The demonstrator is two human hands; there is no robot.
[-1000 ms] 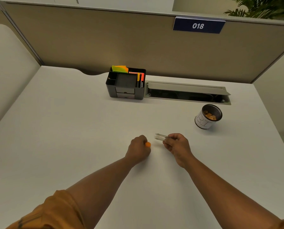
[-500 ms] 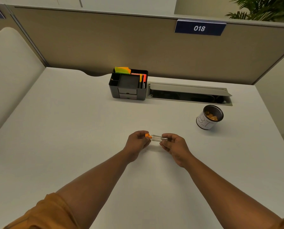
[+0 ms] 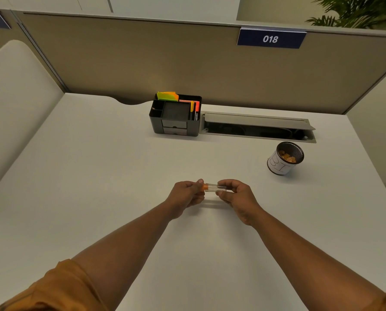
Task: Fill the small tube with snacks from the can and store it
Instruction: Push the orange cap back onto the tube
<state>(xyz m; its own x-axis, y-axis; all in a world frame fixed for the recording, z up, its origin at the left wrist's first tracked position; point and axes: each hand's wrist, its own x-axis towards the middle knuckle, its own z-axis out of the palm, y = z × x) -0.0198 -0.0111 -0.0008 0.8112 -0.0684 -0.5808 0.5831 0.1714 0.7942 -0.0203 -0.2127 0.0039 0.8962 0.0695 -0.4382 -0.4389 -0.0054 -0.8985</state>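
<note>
I hold the small tube (image 3: 216, 188) level above the worktop (image 3: 97, 176), between my two hands. My right hand (image 3: 234, 194) pinches the clear body near its far end, thumb under and fingers over. My left hand (image 3: 185, 193) pinches the orange cap (image 3: 205, 187) at the other end, right where cap meets tube. Neither grip is spread; both are closed on this one small thing.

I cannot tell from here whether the cap is seated, half on, or coming off, and I cannot see whether anything is inside the tube; it looks clear and is too small to judge.

The risks, as I judge them:
- The tube is smooth and thin, so a twist against a tight cap could spin it out of my right fingers and drop it onto the worktop.
- If the cap is loose and there are snacks inside, holding it level could let them spill.
- A cap pushed on crooked may pop off later in storage.
- Squeezing too hard might crack the clear wall.

The can (image 3: 285, 159) stands well apart to my right, open, with orange snacks (image 3: 288, 157) showing inside. The black organizer (image 3: 176, 120) sits at the back of the worktop, a likely place for storing.
</note>
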